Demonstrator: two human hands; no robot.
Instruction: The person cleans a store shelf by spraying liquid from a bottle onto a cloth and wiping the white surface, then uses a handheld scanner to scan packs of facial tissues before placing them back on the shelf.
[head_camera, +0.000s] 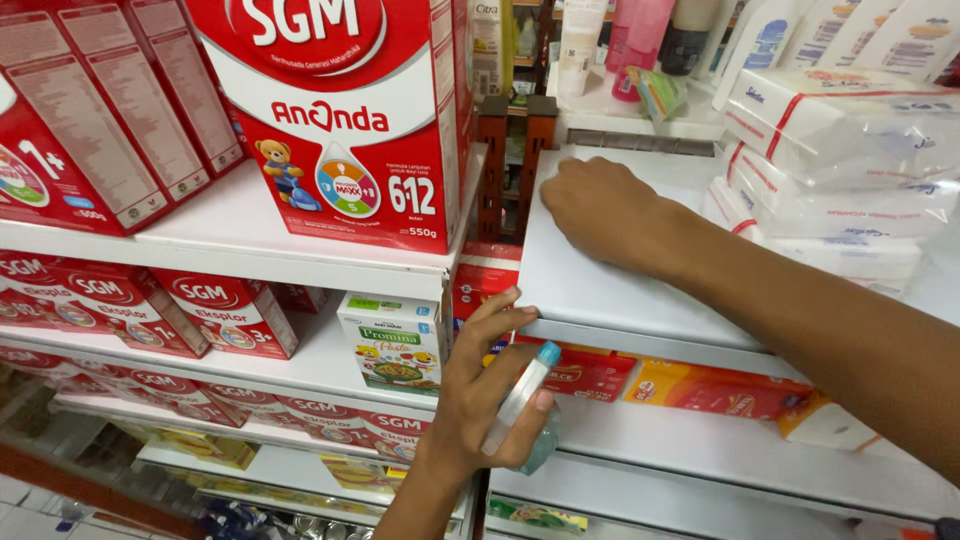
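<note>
Left hand (490, 400) is wrapped around a small clear spray bottle (522, 405) with a blue tip, held low in front of the edge of the white shelf (590, 290), index finger stretched up to touch that edge. Right hand (605, 210) lies on the bare top of the same shelf, fingers curled under — whether it presses a cloth or anything else beneath the palm, I cannot tell. Judgement on the wiping in hand: keep the right palm flat and sweep in overlapping passes from the back of the shelf toward the front lip, steer short of the tissue packs (840, 150) stacked just beside it at the right, and keep the bottle's nozzle pointed at the bare surface, away from the cardboard goods. Count — one spray bottle; one large red milk-powder box (340, 110) facing front on the upper left shelf, with at least three more red boxes (90, 110) angled beside it; one green-and-white cereal box (392, 345) on the shelf below; about four wrapped tissue packs in the stack; two flat packets, red (585, 372) and orange (715, 388), under the shelf being worked. Bottles at the far back are too blurred to count.
</note>
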